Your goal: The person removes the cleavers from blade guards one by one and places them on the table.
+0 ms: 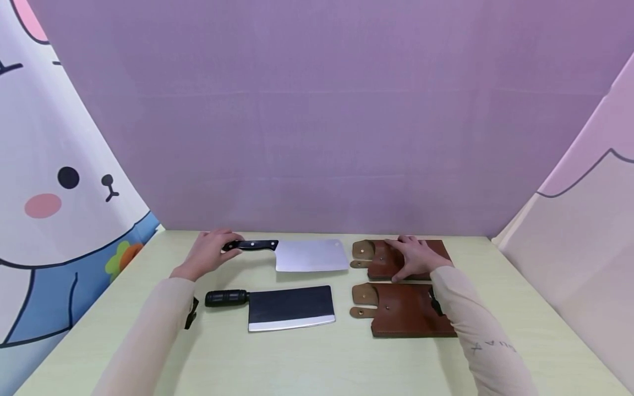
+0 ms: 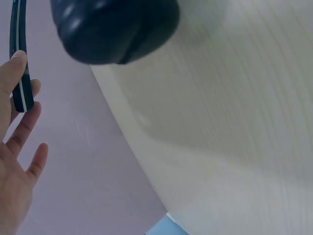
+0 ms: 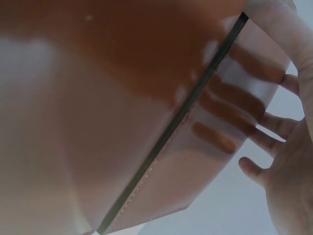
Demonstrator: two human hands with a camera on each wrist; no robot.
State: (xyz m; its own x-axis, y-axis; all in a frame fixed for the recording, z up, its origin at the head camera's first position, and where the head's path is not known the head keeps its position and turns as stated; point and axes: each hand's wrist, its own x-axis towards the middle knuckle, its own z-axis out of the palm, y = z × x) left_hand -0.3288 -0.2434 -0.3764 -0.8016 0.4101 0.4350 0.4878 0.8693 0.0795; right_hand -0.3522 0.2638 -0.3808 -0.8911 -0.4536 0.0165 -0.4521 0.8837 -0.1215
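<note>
My left hand (image 1: 212, 253) pinches the end of the riveted black handle of a silver-bladed cleaver (image 1: 312, 256) at the back of the table. In the left wrist view, thumb and fingers close on that handle (image 2: 22, 90). Nearer the front lies a second cleaver (image 1: 291, 308), with a ribbed black handle and a dark blade with a bright edge. My right hand (image 1: 416, 257) spans the rear brown leather sheath (image 1: 378, 264), thumb at its near edge and fingers at the far edge. In the right wrist view the fingertips meet the sheath's (image 3: 195, 161) far edge.
A second brown leather sheath (image 1: 406, 319) lies just in front of the rear one, partly under my right forearm. Both sheaths have tan snap straps on their left ends. A purple cloth wall (image 1: 317, 137) rises behind the pale table (image 1: 277, 363), with printed cloth on both sides.
</note>
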